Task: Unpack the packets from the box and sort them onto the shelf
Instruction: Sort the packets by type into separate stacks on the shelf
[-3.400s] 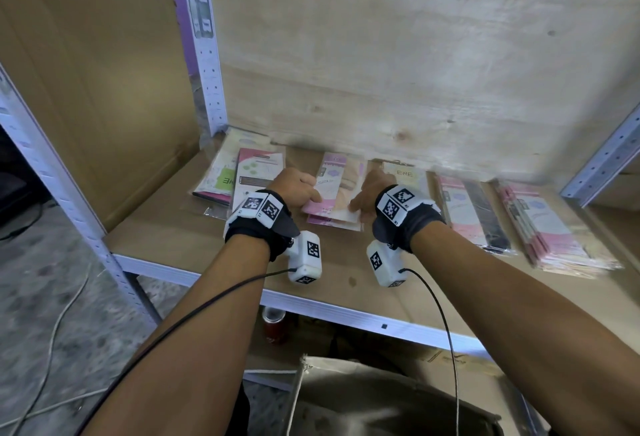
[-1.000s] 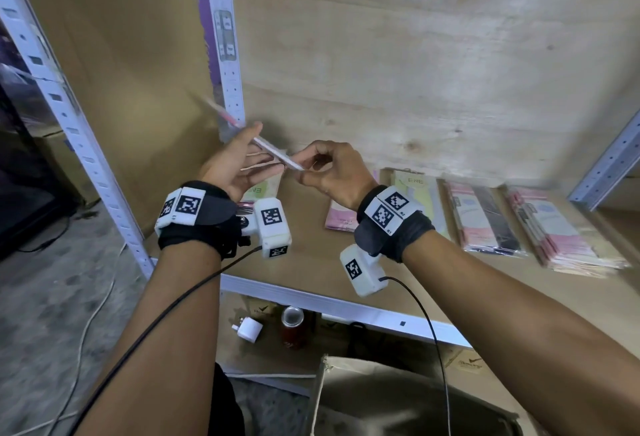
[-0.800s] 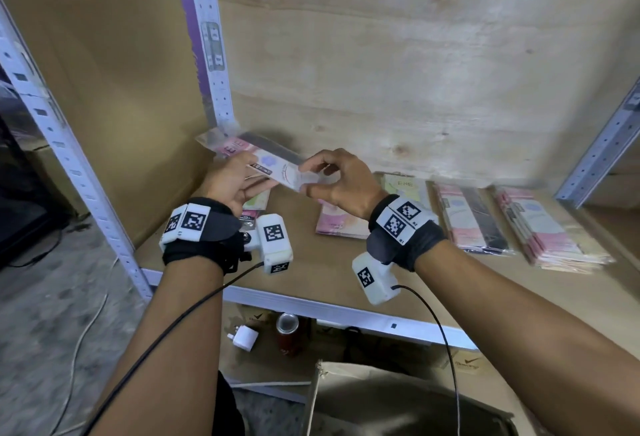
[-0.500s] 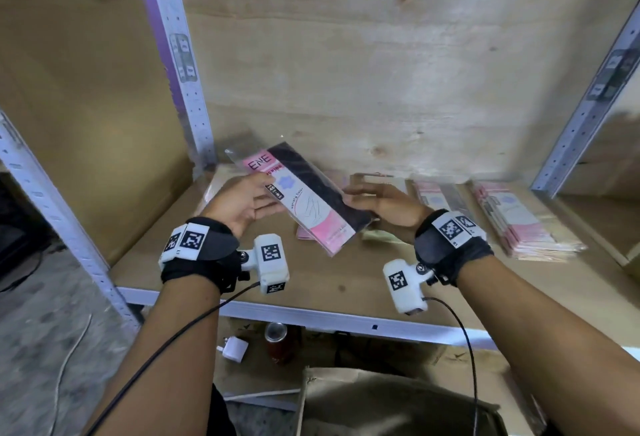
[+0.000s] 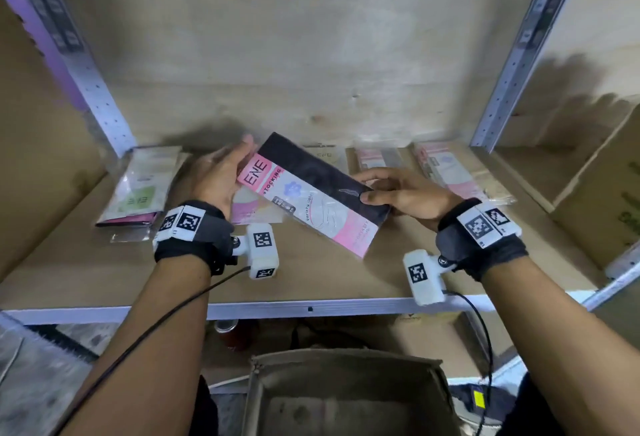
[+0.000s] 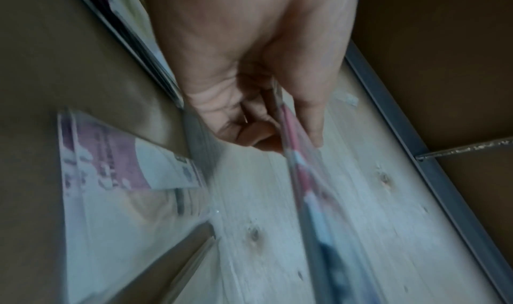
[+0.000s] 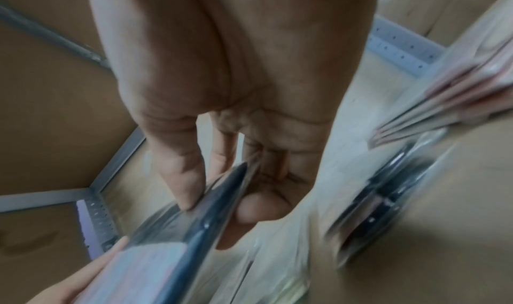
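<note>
Plywood shelf [image 5: 104, 269], frame centre: your left hand [image 5: 221, 175] and right hand [image 5: 408, 194] each pinch the stocking packet [image 5: 311, 193]; lower it flat onto its matching stack.

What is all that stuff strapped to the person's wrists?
Both forearms are bare, with no sleeves. Each wrist wears a black band topped by white square-patterned tags. A small white box bearing the same black-and-white markers juts from each band, with a thin black cable trailing back.
</note>
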Action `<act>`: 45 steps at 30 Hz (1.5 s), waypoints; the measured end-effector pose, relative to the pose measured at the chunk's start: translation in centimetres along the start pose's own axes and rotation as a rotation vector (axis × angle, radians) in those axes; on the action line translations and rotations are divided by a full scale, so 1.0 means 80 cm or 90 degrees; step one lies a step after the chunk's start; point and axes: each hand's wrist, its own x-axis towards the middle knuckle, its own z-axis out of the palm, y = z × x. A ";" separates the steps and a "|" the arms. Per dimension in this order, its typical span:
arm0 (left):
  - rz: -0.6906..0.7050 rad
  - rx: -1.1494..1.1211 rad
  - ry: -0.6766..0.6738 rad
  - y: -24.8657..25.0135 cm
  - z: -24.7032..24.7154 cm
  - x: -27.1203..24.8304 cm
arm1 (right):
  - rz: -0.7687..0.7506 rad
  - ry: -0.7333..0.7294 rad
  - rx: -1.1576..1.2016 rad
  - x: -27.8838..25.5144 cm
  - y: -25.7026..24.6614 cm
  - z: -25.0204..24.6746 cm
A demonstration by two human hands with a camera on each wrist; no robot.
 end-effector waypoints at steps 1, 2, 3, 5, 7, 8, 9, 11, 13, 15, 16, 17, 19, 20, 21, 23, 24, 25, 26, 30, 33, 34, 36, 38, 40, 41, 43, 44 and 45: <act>-0.008 0.006 0.010 -0.001 0.009 0.002 | 0.000 0.006 -0.002 -0.004 0.003 -0.010; -0.027 0.015 0.010 -0.003 0.017 0.004 | -0.002 0.010 -0.003 -0.008 0.007 -0.019; -0.061 0.025 -0.001 -0.004 0.026 0.004 | -0.006 0.013 -0.003 -0.012 0.011 -0.027; -0.123 0.017 -0.069 -0.007 0.042 0.003 | -0.013 0.021 0.003 -0.020 0.018 -0.040; -0.160 -0.027 -0.127 -0.011 0.059 0.000 | -0.013 0.036 0.010 -0.026 0.027 -0.049; -0.166 -0.049 -0.142 -0.014 0.065 -0.001 | -0.014 0.041 0.015 -0.028 0.030 -0.052; -0.167 -0.066 -0.154 -0.015 0.071 -0.002 | -0.014 0.045 0.021 -0.030 0.034 -0.056; -0.170 -0.076 -0.162 -0.020 0.080 -0.001 | -0.008 0.058 0.028 -0.033 0.041 -0.063; -0.170 -0.122 -0.149 -0.026 0.084 0.001 | 0.004 0.078 0.048 -0.035 0.047 -0.071; -0.164 -0.197 -0.150 -0.031 0.090 0.003 | 0.015 0.102 0.094 -0.035 0.051 -0.077; -0.172 -0.231 -0.155 -0.033 0.093 0.005 | 0.018 0.114 0.119 -0.035 0.052 -0.079; -0.183 -0.249 -0.173 -0.035 0.098 0.006 | 0.021 0.131 0.142 -0.033 0.052 -0.079; -0.192 -0.205 -0.230 -0.040 0.112 0.004 | 0.026 0.173 0.192 -0.028 0.053 -0.080; -0.190 -0.155 -0.256 -0.041 0.120 0.001 | 0.029 0.197 0.219 -0.024 0.053 -0.080; -0.187 -0.103 -0.284 -0.044 0.128 -0.003 | 0.033 0.221 0.243 -0.020 0.053 -0.079; -0.172 -0.001 -0.343 -0.051 0.142 -0.010 | 0.045 0.266 0.276 -0.010 0.055 -0.077; -0.162 0.032 -0.370 -0.055 0.149 -0.013 | 0.052 0.281 0.290 -0.006 0.056 -0.076; -0.153 0.053 -0.390 -0.060 0.155 -0.015 | 0.060 0.292 0.301 -0.003 0.058 -0.075; -0.140 0.074 -0.398 -0.063 0.161 -0.017 | 0.066 0.301 0.306 0.001 0.059 -0.075; -0.066 0.171 -0.356 -0.065 0.182 -0.019 | 0.088 0.347 0.277 0.012 0.059 -0.079; -0.043 0.215 -0.316 -0.066 0.193 -0.016 | 0.121 0.367 0.196 0.020 0.059 -0.085; -0.044 0.225 -0.306 -0.067 0.196 -0.014 | 0.136 0.367 0.156 0.021 0.060 -0.088; -0.053 0.245 -0.285 -0.072 0.203 -0.011 | 0.165 0.369 0.084 0.024 0.063 -0.091; -0.069 0.270 -0.264 -0.078 0.208 -0.007 | 0.180 0.378 0.015 0.025 0.065 -0.092; -0.078 0.297 -0.248 -0.082 0.210 -0.004 | 0.186 0.386 -0.083 0.025 0.067 -0.091; -0.080 0.313 -0.245 -0.084 0.211 -0.003 | 0.186 0.387 -0.131 0.024 0.068 -0.090; -0.084 0.339 -0.242 -0.086 0.212 0.000 | 0.181 0.392 -0.192 0.022 0.068 -0.088; -0.083 0.347 -0.238 -0.087 0.213 0.000 | 0.179 0.392 -0.209 0.021 0.067 -0.087; -0.081 0.354 -0.234 -0.088 0.213 0.001 | 0.178 0.390 -0.222 0.020 0.067 -0.086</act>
